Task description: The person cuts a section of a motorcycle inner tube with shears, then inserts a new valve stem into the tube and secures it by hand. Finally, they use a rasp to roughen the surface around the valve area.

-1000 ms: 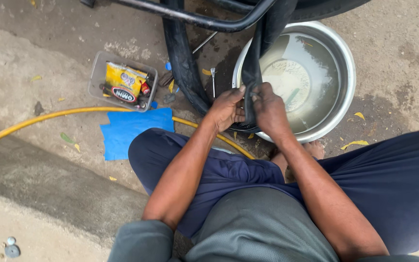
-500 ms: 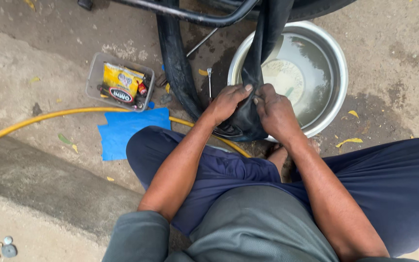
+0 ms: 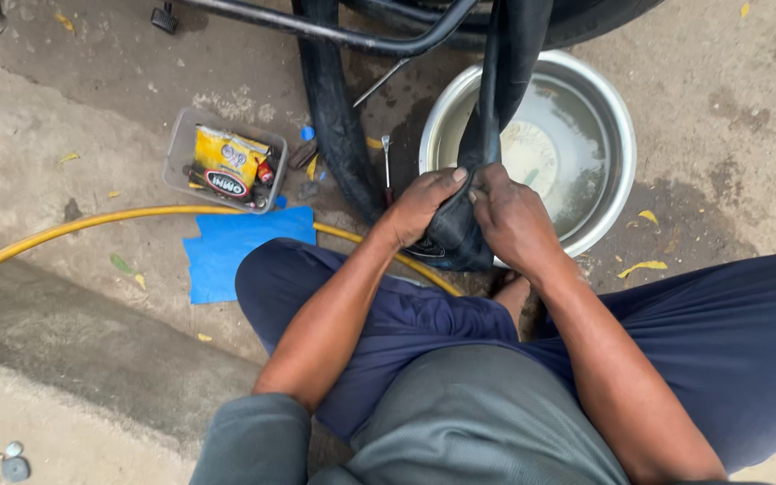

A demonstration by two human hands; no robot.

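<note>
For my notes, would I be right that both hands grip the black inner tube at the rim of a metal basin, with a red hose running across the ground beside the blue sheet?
Not quite: the hose is yellow, not red, as the head view shows. Otherwise yes: the left hand and right hand grip the black inner tube at the metal basin, beside the blue sheet.

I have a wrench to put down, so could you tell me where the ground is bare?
Bare concrete lies left of the clear plastic box, above the yellow hose. It is crowded between the box and the metal basin, where small tools and the black inner tube sit.
</note>
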